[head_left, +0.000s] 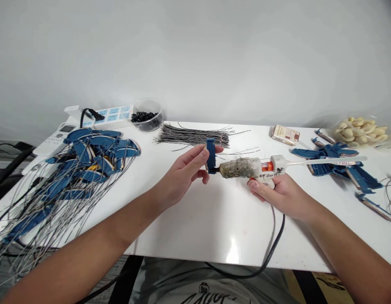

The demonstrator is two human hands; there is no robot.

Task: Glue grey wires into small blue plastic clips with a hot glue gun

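Observation:
My left hand is closed on a blue plastic piece, pinched upright between thumb and fingers. My right hand grips the handle of a white hot glue gun, whose front is crusted with old glue. The gun's dark nozzle points left and meets the lower end of the blue piece; whether they touch I cannot tell. A long translucent glue stick sticks out of the gun's back. Behind my left hand lies a bundle of thin dark wires.
At the left are a heap of blue pieces with wires, a power strip and a tub of small black parts. To the right lie more blue pieces, a small box and a bag of pale pieces. The gun's black cord loops over the table's front edge.

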